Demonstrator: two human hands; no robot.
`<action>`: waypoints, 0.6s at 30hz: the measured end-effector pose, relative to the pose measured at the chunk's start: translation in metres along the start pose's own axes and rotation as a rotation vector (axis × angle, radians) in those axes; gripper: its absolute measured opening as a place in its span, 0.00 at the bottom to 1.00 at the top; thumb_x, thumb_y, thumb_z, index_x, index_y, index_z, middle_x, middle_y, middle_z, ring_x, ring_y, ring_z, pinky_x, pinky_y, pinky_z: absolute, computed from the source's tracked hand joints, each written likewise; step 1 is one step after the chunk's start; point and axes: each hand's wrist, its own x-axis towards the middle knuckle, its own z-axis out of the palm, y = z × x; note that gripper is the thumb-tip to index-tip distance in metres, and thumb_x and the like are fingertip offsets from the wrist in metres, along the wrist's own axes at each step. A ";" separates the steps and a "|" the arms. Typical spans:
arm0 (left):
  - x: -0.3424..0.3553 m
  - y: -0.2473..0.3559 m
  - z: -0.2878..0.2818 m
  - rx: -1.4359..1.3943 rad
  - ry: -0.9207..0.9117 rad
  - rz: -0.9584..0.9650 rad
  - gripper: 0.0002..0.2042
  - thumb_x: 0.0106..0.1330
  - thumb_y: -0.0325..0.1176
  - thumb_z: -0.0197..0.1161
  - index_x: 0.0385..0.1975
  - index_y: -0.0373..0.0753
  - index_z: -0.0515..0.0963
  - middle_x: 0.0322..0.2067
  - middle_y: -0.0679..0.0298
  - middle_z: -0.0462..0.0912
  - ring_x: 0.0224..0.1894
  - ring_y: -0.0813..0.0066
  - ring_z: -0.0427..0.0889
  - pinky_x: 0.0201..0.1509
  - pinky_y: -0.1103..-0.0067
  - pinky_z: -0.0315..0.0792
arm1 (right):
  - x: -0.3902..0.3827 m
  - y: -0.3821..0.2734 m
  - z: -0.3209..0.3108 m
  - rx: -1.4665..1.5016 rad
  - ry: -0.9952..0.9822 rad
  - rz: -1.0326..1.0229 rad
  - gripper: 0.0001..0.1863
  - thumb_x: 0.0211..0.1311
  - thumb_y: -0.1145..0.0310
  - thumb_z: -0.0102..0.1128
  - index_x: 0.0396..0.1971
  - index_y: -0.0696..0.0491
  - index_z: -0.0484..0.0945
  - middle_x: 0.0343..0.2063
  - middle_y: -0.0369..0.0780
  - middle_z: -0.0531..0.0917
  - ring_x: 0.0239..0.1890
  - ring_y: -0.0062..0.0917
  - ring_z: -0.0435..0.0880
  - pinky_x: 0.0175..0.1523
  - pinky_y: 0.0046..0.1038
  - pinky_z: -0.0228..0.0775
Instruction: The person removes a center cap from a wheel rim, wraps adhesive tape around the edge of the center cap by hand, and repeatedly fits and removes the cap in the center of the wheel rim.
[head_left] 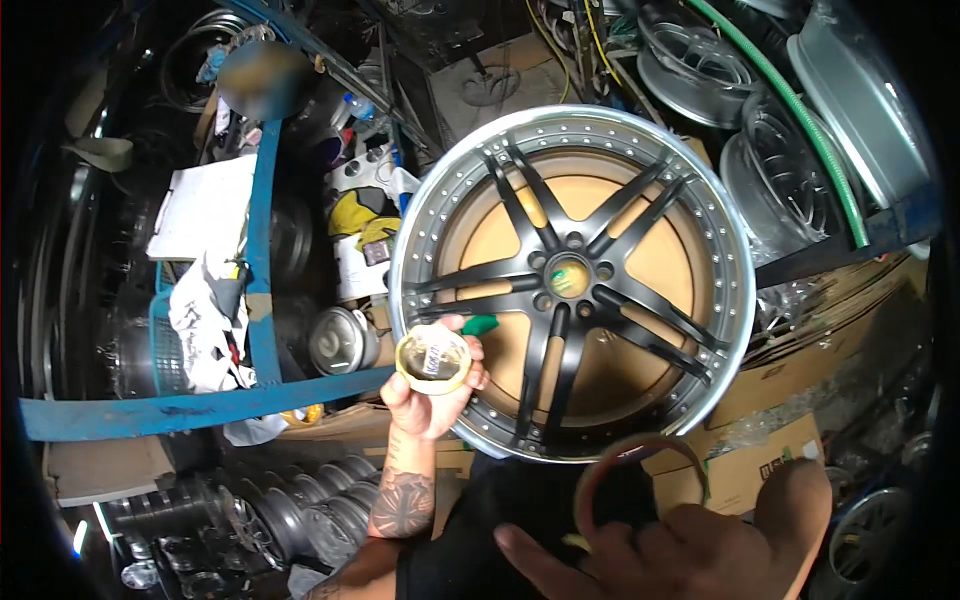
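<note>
In my left hand [425, 405] is a cream-rimmed ring, looking like a roll of tape [403, 372], gripped between thumb and fingers; its middle is pale and see-through with dark marks. A small green piece [481, 325] shows just beyond those fingertips. Behind them lies a large wheel [548, 268], with black double spokes, a polished silver lip and small studs round the edge. Low on the right, my right hand [690, 555] is dark and blurred. A larger reddish-brown tape roll [590, 490] rises from its curled fingers, its lower part hidden by the hand.
A blue metal frame [262, 250] borders the left side, with white paper [205, 210] and yellow-and-grey gloves [357, 216] around it. More wheels [700, 65] stand at the upper right beside a green hose [790, 85]. Flattened cardboard [765, 465] lies at the lower right.
</note>
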 end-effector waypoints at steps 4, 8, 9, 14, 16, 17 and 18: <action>0.017 -0.004 0.001 0.064 0.043 -0.080 0.49 0.49 0.58 0.73 0.66 0.32 0.62 0.48 0.50 0.78 0.39 0.64 0.80 0.45 0.69 0.72 | -0.009 0.028 0.027 0.401 0.530 0.834 0.19 0.57 0.69 0.62 0.50 0.50 0.77 0.36 0.38 0.85 0.31 0.26 0.82 0.38 0.25 0.75; -0.013 0.002 -0.022 0.054 0.138 0.118 0.46 0.56 0.57 0.69 0.68 0.35 0.58 0.48 0.52 0.73 0.38 0.67 0.77 0.44 0.70 0.70 | -0.112 0.129 0.128 0.282 0.765 0.889 0.13 0.59 0.71 0.66 0.43 0.58 0.80 0.39 0.39 0.86 0.38 0.22 0.83 0.55 0.27 0.71; -0.009 -0.003 -0.025 0.052 0.154 0.076 0.46 0.55 0.57 0.70 0.67 0.34 0.59 0.48 0.51 0.74 0.38 0.66 0.78 0.44 0.70 0.70 | -0.144 0.147 0.158 0.387 1.042 0.913 0.14 0.61 0.70 0.65 0.45 0.58 0.80 0.40 0.39 0.86 0.40 0.21 0.83 0.57 0.27 0.69; 0.009 -0.009 -0.024 0.123 0.152 -0.012 0.43 0.58 0.55 0.68 0.67 0.35 0.59 0.47 0.52 0.74 0.38 0.66 0.78 0.44 0.70 0.73 | -0.207 0.279 0.276 0.613 1.883 1.223 0.15 0.67 0.70 0.63 0.49 0.62 0.75 0.43 0.44 0.86 0.47 0.23 0.83 0.57 0.22 0.67; 0.003 -0.003 -0.022 0.199 0.131 0.014 0.44 0.57 0.55 0.69 0.67 0.34 0.59 0.47 0.52 0.75 0.37 0.66 0.79 0.43 0.71 0.73 | -0.200 0.352 0.270 0.345 1.736 1.274 0.13 0.67 0.72 0.63 0.47 0.63 0.77 0.43 0.46 0.86 0.44 0.23 0.85 0.52 0.23 0.72; 0.005 -0.002 -0.019 0.210 0.118 0.012 0.44 0.57 0.55 0.69 0.66 0.33 0.59 0.47 0.51 0.75 0.37 0.66 0.79 0.43 0.71 0.73 | -0.192 0.384 0.264 0.270 1.733 1.244 0.11 0.65 0.74 0.62 0.44 0.63 0.79 0.41 0.44 0.87 0.43 0.24 0.85 0.50 0.24 0.74; 0.005 -0.001 -0.014 0.207 0.119 -0.001 0.44 0.55 0.52 0.72 0.66 0.32 0.60 0.47 0.51 0.77 0.41 0.65 0.80 0.44 0.71 0.74 | -0.182 0.405 0.251 -0.070 1.471 1.402 0.12 0.62 0.73 0.62 0.42 0.64 0.80 0.37 0.43 0.86 0.42 0.26 0.84 0.49 0.27 0.74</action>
